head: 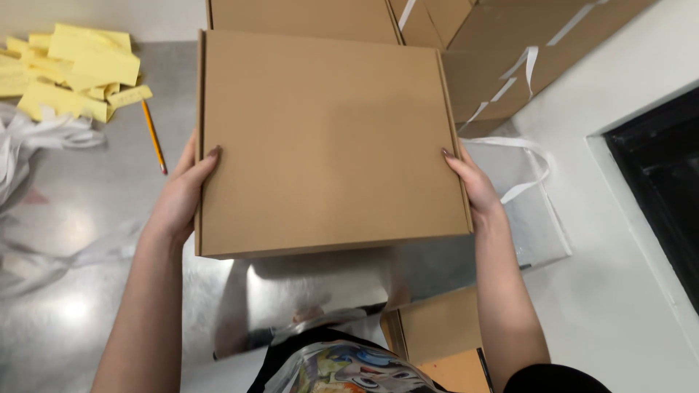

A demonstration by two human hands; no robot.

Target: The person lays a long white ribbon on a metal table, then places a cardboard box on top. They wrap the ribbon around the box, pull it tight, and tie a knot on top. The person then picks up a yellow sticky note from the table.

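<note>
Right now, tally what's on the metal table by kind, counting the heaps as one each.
Brown cardboard box, held in both hands: 1
Pencil: 1
Heap of yellow paper strips: 1
Heap of white ribbon: 1
Total: 4

A flat, square brown cardboard box [324, 138] with its lid closed is held above the steel table [87, 218], gripped at its left and right edges. It carries no label on the visible face. Further brown cardboard boxes [510, 51] are stacked at the table's far right corner, bound with white strapping; one more brown box [298, 14] sits directly behind the held box. A flat brown cardboard piece [437, 327] lies below the table's near edge. Blank yellow paper slips [73, 69] lie in a loose pile at the far left corner.
</note>
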